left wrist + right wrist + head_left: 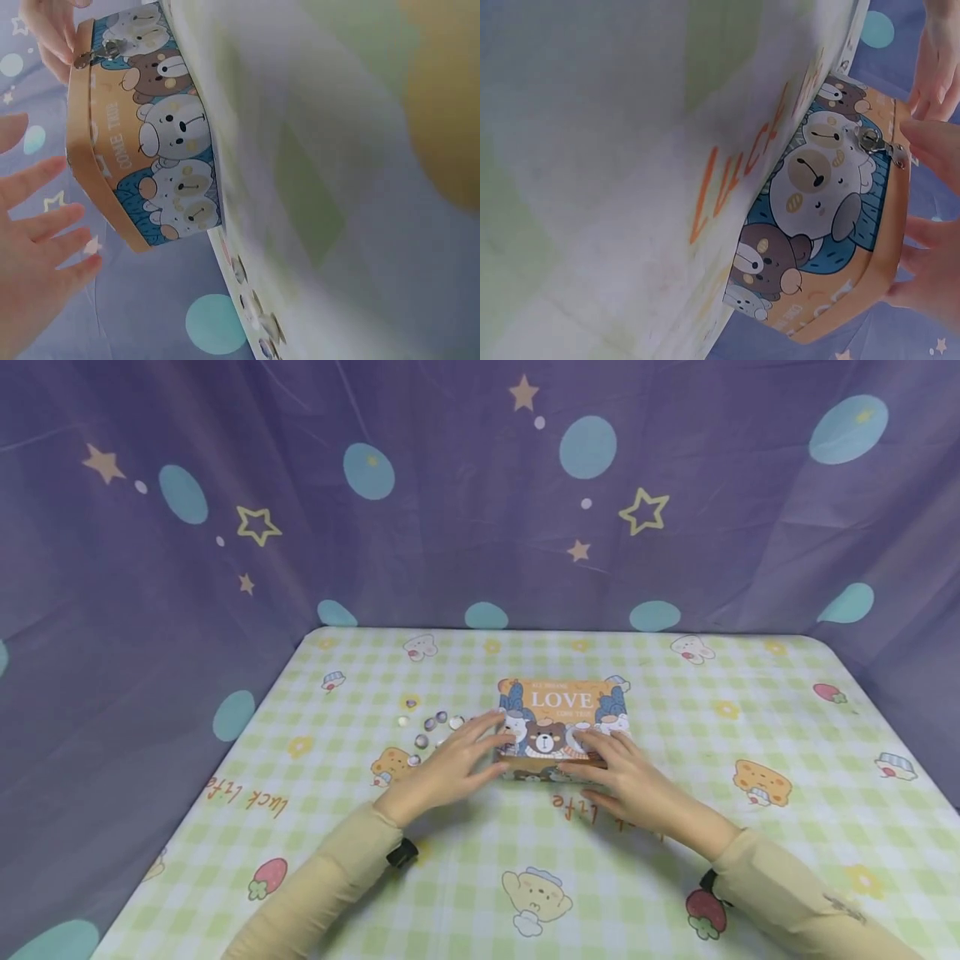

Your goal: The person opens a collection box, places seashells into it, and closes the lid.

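I see the box upright on the table, lid down, orange and blue with cartoon bears, LOVE across its top, metal clasp in front.

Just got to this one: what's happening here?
A person has both hands at a small bear-print box marked LOVE, which stands on a checked tablecloth with its lid down. The right hand rests on its right side, fingers on the lid's edge; the left hand is at the left side, fingers spread. A metal clasp shows on the box; whether it is fastened is unclear. Small round pieces lie loose left of the box.
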Action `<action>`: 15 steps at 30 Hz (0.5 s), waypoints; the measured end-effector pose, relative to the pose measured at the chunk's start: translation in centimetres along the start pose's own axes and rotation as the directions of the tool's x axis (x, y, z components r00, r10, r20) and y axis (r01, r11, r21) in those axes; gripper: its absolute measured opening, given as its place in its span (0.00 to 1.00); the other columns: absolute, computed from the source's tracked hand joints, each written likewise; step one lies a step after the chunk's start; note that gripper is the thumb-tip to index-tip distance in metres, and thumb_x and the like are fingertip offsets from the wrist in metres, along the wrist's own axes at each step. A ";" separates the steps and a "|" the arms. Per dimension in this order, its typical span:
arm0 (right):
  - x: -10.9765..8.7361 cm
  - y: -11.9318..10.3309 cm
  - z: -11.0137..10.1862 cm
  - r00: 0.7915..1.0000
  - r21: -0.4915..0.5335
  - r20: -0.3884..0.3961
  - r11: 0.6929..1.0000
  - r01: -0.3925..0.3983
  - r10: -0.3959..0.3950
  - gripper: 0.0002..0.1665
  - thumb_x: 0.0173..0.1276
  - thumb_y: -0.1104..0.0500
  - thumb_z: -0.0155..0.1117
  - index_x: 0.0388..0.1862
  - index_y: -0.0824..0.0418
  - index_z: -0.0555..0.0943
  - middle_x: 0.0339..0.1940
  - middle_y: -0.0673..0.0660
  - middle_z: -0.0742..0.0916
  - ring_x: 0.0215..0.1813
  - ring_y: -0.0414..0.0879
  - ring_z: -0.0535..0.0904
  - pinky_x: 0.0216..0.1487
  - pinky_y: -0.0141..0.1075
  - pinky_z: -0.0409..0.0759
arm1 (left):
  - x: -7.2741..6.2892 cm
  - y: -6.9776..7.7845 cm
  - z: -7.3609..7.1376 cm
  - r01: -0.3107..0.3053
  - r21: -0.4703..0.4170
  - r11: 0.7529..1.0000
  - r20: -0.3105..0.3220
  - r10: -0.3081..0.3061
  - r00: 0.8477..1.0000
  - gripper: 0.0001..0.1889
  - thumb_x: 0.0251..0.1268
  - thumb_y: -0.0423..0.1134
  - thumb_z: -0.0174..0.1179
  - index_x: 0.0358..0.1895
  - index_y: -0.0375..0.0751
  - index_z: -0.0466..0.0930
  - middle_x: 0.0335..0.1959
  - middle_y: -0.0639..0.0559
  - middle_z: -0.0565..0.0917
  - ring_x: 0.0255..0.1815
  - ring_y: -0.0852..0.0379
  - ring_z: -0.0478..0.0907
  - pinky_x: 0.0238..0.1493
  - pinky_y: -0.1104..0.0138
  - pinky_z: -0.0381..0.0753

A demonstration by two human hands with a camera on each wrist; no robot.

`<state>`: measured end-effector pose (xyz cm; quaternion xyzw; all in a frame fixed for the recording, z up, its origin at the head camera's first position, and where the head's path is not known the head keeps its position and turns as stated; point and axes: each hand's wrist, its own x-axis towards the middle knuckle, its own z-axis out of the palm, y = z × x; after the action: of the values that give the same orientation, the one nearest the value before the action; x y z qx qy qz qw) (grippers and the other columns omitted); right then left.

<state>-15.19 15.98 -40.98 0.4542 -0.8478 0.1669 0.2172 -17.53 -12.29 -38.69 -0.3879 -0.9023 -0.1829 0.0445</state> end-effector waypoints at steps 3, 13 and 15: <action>0.1 0.0 0.3 1.000 -0.028 0.001 1.000 0.008 -0.008 0.28 0.47 0.58 0.68 0.51 0.51 0.78 0.57 0.67 0.72 0.58 0.61 0.66 0.54 0.59 0.63 | 0.2 0.1 0.2 -0.011 -0.008 1.000 -0.004 0.011 1.000 0.23 0.64 0.49 0.47 0.60 0.45 0.67 0.66 0.44 0.58 0.67 0.48 0.52 0.64 0.53 0.51; 0.8 0.5 1.3 0.996 -0.095 0.001 0.992 0.087 -0.087 0.30 0.42 0.60 0.73 0.49 0.52 0.79 0.58 0.67 0.71 0.56 0.62 0.67 0.53 0.56 0.65 | 0.4 0.3 0.8 0.023 -0.048 0.999 0.007 -0.023 1.000 0.21 0.63 0.50 0.48 0.56 0.44 0.71 0.64 0.45 0.62 0.64 0.49 0.58 0.62 0.57 0.58; 0.9 0.6 1.4 0.996 -0.109 0.005 0.990 0.094 -0.094 0.29 0.42 0.59 0.73 0.48 0.51 0.79 0.58 0.66 0.71 0.56 0.61 0.67 0.53 0.55 0.65 | 0.5 0.3 0.8 0.023 -0.062 0.998 -0.004 -0.023 1.000 0.20 0.63 0.49 0.49 0.54 0.43 0.72 0.63 0.45 0.63 0.63 0.49 0.60 0.62 0.58 0.59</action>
<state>-16.47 15.01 -41.77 0.4811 -0.8333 0.1099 0.2492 -17.58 -11.47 -39.27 -0.3783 -0.9005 -0.2122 0.0323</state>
